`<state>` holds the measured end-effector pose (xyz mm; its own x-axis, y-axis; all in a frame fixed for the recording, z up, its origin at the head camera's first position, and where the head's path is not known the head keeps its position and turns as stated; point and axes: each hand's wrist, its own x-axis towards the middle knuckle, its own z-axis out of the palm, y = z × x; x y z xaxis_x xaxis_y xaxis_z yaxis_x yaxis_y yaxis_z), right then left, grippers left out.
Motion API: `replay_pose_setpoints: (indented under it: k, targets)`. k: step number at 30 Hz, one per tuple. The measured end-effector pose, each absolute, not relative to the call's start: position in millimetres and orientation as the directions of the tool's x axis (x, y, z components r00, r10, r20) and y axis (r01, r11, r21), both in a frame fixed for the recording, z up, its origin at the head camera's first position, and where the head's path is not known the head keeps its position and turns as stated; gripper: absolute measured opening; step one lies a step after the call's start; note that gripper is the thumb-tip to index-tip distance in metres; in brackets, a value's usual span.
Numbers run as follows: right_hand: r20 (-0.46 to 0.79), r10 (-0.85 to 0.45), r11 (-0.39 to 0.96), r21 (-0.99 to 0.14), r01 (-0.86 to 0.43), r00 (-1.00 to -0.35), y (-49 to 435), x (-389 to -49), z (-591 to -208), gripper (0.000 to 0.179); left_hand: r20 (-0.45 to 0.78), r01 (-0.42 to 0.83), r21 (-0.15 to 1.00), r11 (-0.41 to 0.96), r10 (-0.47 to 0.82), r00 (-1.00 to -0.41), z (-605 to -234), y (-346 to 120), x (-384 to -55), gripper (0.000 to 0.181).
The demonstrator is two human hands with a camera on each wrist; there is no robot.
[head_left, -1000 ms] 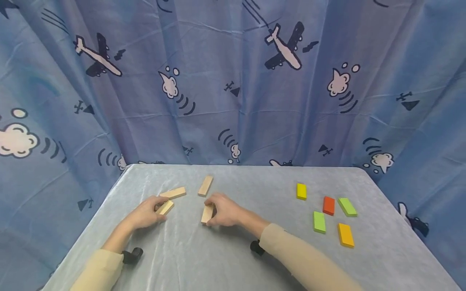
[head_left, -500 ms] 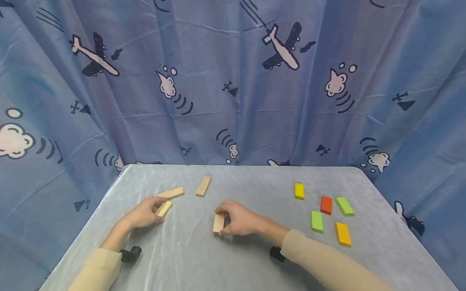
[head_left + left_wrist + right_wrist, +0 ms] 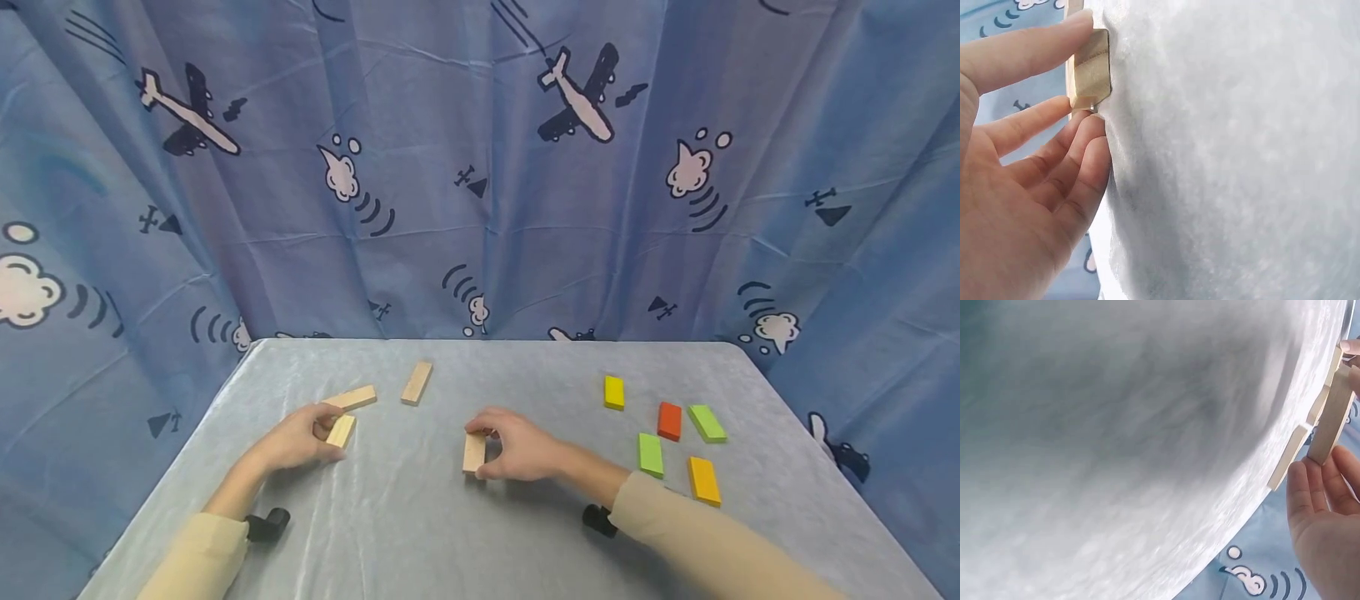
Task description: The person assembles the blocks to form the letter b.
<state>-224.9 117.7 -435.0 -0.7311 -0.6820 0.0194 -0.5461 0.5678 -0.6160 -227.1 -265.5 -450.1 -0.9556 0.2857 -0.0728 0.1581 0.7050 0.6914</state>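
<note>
My left hand (image 3: 294, 439) pinches a plain wooden block (image 3: 341, 432) by its ends, thumb on the near side and fingers on the far side. In the left wrist view the block (image 3: 1092, 65) shows between thumb and fingers. Just behind it lies a second wooden block (image 3: 354, 397) on the table. My right hand (image 3: 519, 446) grips another wooden block (image 3: 474, 452) near the table's middle, thumb at the near end and fingertips at the far end. That block (image 3: 1333, 415) also appears in the right wrist view. A further wooden block (image 3: 416, 383) lies apart, toward the back.
On the right side of the white-covered table (image 3: 555, 533) lie a yellow block (image 3: 614, 392), a red block (image 3: 670, 421), two green blocks (image 3: 650, 455) and an orange block (image 3: 704, 481). A blue curtain (image 3: 420, 167) with printed planes hangs behind the table.
My right hand has moved to the right with its wooden block, away from the other wooden blocks. The left hand has stayed nearly in place, its block turned slightly.
</note>
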Motion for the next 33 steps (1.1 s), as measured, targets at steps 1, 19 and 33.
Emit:
replay_pose_setpoints:
  k: [1, 19, 33]
  targets:
    - [0.021, -0.678, 0.569, -0.619, -0.542, -0.735, 120, -225, -435, 0.057, -0.073, 0.155, 0.691, 0.706, 0.281, -0.957, -451, -265, -227, 0.068]
    - [0.056, -0.633, 0.571, -0.639, -0.515, -0.772, 156, -244, -438, 0.06, -0.083, 0.123, 0.698, 0.706, 0.251, -0.964, -456, -263, -229, 0.072]
    - [-0.045, -0.589, 0.659, -0.605, -0.447, -0.807, 151, -242, -457, 0.056, -0.084, 0.122, 0.67, 0.732, 0.238, -0.968, -453, -260, -228, 0.071]
